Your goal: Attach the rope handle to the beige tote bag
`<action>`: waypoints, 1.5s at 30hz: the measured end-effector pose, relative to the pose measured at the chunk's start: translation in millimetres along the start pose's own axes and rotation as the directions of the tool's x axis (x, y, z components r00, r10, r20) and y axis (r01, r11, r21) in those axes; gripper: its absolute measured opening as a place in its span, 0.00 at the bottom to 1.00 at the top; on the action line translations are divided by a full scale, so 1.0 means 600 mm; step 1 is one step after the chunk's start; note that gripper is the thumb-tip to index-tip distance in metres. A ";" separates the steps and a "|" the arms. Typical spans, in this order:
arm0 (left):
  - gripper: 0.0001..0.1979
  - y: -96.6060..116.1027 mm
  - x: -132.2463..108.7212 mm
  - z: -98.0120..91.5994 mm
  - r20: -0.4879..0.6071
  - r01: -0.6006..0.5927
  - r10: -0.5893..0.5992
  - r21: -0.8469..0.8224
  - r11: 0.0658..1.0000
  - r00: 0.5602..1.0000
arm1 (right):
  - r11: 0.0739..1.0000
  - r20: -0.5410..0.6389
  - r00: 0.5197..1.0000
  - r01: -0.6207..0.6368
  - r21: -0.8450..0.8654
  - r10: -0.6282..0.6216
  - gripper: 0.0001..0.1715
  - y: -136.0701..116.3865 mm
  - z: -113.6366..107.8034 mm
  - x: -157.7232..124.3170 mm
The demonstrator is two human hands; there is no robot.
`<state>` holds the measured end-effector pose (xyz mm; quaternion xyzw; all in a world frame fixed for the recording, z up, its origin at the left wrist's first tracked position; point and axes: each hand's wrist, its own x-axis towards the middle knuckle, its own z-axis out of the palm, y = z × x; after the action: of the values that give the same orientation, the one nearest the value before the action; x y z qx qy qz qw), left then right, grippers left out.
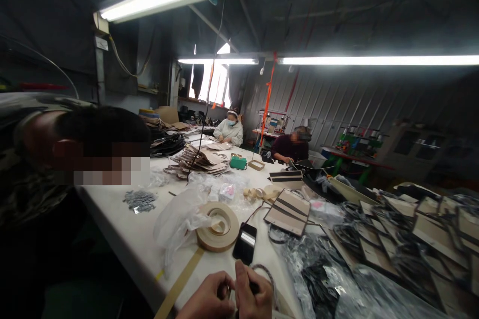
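At the bottom centre, my left hand point(210, 296) is closed, its thumb and fingertips pinched together. Pressed close to it, my right hand point(255, 293) is closed too, with its thumb raised and a bit of something dark showing in its grip. What lies between the fingers is mostly hidden. A dark cord loop point(270, 275) curves out behind my right hand. Just beyond the hands lies a black phone point(245, 244). To its left rests a large roll of tan tape point(232, 227), with a strip point(179, 284) running toward the table's front edge.
Clear plastic bags point(179, 219) and small grey pieces point(139, 201) lie to the left. Flat beige panels with dark strips point(288, 212) and plastic-wrapped black parts point(322, 279) crowd the right. A person point(33, 159) leans in at left; two people sit across the table.
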<state>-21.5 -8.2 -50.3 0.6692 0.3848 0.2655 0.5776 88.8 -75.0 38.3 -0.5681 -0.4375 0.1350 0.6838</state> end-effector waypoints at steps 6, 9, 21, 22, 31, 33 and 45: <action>0.16 0.000 -0.004 0.004 -0.081 0.008 -0.008 0.002 1.000 0.997 | 1.000 0.005 1.000 -0.001 0.025 0.001 0.39 -0.008 -0.006 0.001; 0.14 0.002 -0.007 0.006 -0.119 0.023 -0.025 -0.020 1.000 0.993 | 0.999 0.054 0.998 -0.019 0.030 0.018 0.40 -0.010 -0.008 0.001; 0.16 0.023 -0.019 0.002 -0.107 0.054 -0.061 -0.071 0.996 0.992 | 0.991 0.219 0.972 -0.100 0.085 0.079 0.38 -0.002 -0.015 0.020; 0.18 0.027 -0.020 0.001 -0.102 0.073 -0.083 -0.098 0.993 0.991 | 0.971 0.228 0.960 -0.196 0.135 0.162 0.38 -0.002 -0.016 0.029; 0.21 0.028 -0.017 0.002 -0.105 0.099 -0.110 -0.105 0.989 0.988 | 0.851 0.167 0.932 -0.363 0.380 0.323 0.37 0.012 -0.053 0.058; 0.21 0.023 -0.014 0.000 -0.098 0.082 -0.093 -0.113 0.990 0.991 | 0.866 0.183 0.933 -0.355 0.351 0.309 0.36 0.009 -0.058 0.057; 0.24 0.079 -0.045 -0.014 -0.007 0.105 -0.106 -0.123 0.987 0.994 | 0.931 0.179 0.961 -0.254 0.262 0.212 0.37 -0.044 -0.039 0.056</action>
<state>-33.5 -27.5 0.2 0.6094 0.4065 0.2620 0.6283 118.1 -75.8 77.4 -0.5012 -0.3925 0.3181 0.7025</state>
